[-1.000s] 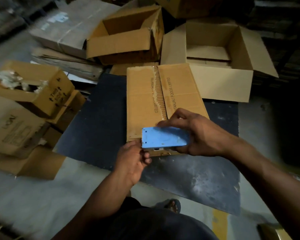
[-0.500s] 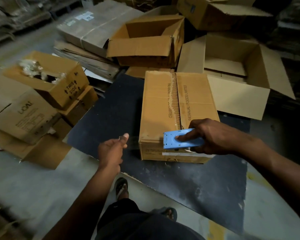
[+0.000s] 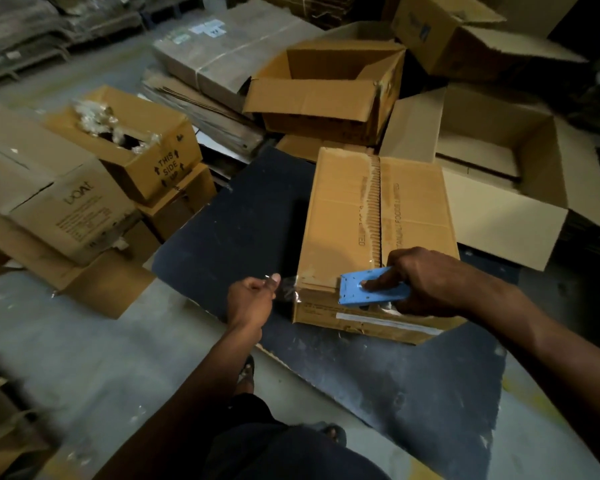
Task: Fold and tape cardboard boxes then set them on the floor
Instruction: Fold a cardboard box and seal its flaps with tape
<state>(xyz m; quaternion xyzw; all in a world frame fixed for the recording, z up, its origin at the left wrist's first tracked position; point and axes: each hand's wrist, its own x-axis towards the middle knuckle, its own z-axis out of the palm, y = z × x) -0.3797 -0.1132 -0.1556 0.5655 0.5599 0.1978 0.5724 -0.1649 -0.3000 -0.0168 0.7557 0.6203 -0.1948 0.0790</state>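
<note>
Cardboard box (image 3: 368,216) under right hand (image 3: 426,282); left hand (image 3: 252,299) pinches tape (image 3: 288,289).

Looks like a warehouse or packing area to us: concrete floor (image 3: 84,358), open cardboard boxes (image 3: 326,95) everywhere, flattened carton stacks (image 3: 205,109), dim stacked goods (image 3: 32,26) behind.

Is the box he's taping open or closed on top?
Closed: the box has both top flaps folded flat, meeting at the centre seam.

Bare forearms (image 3: 201,386), no sleeves in view, dark trousers (image 3: 291,452), sandals (image 3: 246,370) — open-toed
</note>
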